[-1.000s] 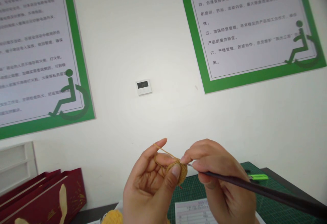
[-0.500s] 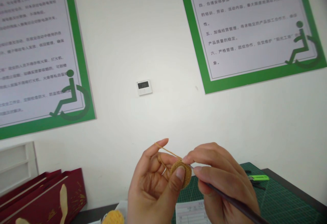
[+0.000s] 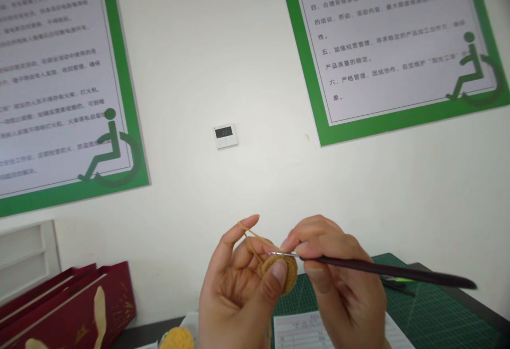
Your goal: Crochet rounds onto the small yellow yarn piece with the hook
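Observation:
My left hand (image 3: pixel 239 285) pinches a small round piece of mustard-yellow crochet (image 3: pixel 287 273) between thumb and fingers. A strand of the same yarn (image 3: pixel 250 234) runs taut over its raised forefinger. My right hand (image 3: pixel 338 280) is closed on a dark crochet hook (image 3: pixel 382 270). The hook's metal tip lies across the top of the crochet piece, and its handle points right, nearly level. Both hands are raised in front of a white wall.
A yellow yarn ball (image 3: pixel 177 338) shows at the bottom edge. A green cutting mat (image 3: pixel 430 312) with a printed sheet (image 3: pixel 298 333) lies under my right hand, a green-handled tool (image 3: pixel 398 282) on it. Red boxes (image 3: pixel 67 306) stand at the left. Green-framed posters and a small wall controller (image 3: pixel 225 135) hang above.
The hook's handle has swung up from pointing down-right to nearly level, and its tip now lies across the crochet piece. My left hand has barely moved.

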`<action>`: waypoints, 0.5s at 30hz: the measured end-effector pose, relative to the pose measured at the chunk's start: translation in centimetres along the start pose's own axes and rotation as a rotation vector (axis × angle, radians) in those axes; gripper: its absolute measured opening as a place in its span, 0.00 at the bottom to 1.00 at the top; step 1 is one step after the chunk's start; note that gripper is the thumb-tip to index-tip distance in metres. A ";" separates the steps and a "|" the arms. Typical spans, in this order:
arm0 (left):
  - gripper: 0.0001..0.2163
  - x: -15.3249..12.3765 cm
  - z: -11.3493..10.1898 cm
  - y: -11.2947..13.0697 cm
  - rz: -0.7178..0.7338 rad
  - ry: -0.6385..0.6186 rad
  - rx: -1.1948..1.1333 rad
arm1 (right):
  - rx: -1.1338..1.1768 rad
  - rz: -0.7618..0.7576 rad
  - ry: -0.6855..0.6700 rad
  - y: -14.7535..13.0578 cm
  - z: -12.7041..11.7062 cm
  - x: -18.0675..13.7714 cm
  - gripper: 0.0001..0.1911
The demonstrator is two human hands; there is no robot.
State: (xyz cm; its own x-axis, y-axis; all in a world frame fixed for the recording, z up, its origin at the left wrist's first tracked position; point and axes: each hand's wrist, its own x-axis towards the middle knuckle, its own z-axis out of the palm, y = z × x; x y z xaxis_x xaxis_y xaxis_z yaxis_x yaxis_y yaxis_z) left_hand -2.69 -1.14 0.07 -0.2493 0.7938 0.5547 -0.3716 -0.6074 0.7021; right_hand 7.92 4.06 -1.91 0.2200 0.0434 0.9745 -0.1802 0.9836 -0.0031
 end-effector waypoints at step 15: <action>0.27 -0.2 0.1 0.1 -0.031 0.057 -0.070 | -0.152 -0.133 -0.055 1.1 -0.1 -0.5 0.11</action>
State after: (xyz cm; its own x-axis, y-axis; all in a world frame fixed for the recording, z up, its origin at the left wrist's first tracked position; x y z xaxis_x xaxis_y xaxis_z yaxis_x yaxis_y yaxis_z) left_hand -2.63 -1.37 0.11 -0.2863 0.8140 0.5054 -0.4410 -0.5802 0.6848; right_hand 7.75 5.12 -2.41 0.1789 -0.0945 0.9793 -0.0057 0.9953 0.0971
